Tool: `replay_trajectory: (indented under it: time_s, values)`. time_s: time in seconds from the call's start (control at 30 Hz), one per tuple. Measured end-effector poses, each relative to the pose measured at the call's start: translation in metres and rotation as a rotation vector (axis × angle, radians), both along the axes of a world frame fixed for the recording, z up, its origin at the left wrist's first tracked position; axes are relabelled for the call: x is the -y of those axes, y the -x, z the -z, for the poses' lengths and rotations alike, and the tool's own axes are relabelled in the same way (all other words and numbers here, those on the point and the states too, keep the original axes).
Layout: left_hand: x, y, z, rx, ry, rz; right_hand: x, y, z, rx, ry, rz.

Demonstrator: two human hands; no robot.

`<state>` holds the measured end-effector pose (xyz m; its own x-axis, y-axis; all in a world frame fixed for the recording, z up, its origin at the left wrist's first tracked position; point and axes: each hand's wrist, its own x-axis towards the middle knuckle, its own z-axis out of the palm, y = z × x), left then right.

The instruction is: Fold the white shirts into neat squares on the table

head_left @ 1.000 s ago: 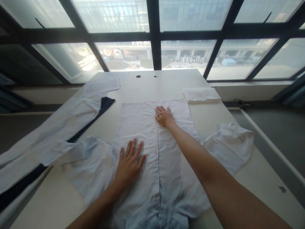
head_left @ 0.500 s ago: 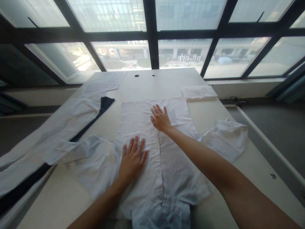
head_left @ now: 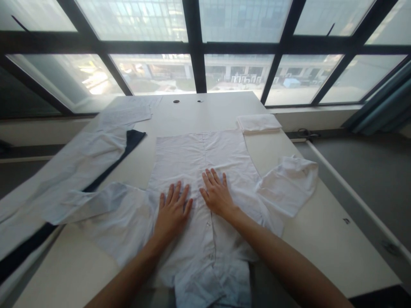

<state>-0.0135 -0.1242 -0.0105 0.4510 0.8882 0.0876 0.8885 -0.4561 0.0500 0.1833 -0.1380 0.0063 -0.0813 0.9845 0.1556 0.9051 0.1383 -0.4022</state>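
Observation:
A white button-up shirt lies spread face up on the table, its hem at the far end and its collar hanging over the near edge. Its sleeves reach out to both sides, crumpled. My left hand rests flat on the shirt's left half, fingers spread. Just right of it, my right hand lies flat over the button placket, fingers stretched out. Neither hand grips the cloth. Small creases run across the fabric beyond my right hand.
On the left lie more white garments with a dark navy cloth. Papers sit at the far left of the white table, and a folded white cloth at the far right. Windows stand behind.
My right hand has slid over the shirt towards me, from near the hem to beside my left hand. My left hand stays in about the same place. The view has turned slightly right.

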Motion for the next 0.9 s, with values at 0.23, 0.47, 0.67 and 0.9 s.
replay_trajectory:
  time_s: [0.23,0.47,0.67,0.9]
  values:
    - [-0.001,0.0,0.0,-0.009,-0.007,0.0,0.021,-0.015,0.0,-0.008,-0.003,0.014]
    - [-0.001,-0.001,-0.001,-0.004,-0.006,-0.002,0.04,-0.029,-0.005,-0.011,0.005,0.044]
    - [-0.002,0.0,0.001,-0.004,-0.006,0.003,0.06,-0.037,-0.01,-0.021,0.011,0.062]
    - [-0.002,0.001,0.002,0.006,0.012,0.002,0.077,-0.049,-0.016,-0.046,0.022,0.101]
